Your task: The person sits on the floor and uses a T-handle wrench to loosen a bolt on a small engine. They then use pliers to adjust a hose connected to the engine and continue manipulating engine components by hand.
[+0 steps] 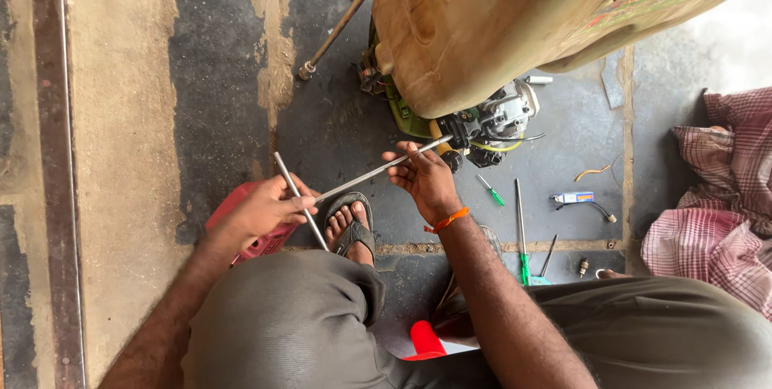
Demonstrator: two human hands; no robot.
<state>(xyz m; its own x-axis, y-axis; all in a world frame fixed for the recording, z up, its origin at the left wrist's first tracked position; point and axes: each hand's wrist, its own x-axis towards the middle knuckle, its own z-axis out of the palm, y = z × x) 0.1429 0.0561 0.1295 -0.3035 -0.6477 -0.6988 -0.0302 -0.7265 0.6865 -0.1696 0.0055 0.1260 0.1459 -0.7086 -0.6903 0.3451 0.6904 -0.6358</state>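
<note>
My left hand (264,210) grips the crossbar of a long metal T-handle wrench (366,176). The wrench shaft runs up and right to a small engine (482,123) under a big tan tank (482,19). My right hand (422,176) holds the shaft near the engine, fingers curled around it. An orange thread is tied on that wrist. Under my left hand lies a red plastic piece (265,240).
My sandalled foot (352,228) rests on the dark floor below the wrench. Green-handled screwdrivers (523,228) and a small tube (575,197) lie at right. Checked cloth (724,196) covers the far right. A thin rod (342,23) leans from the tank's top left.
</note>
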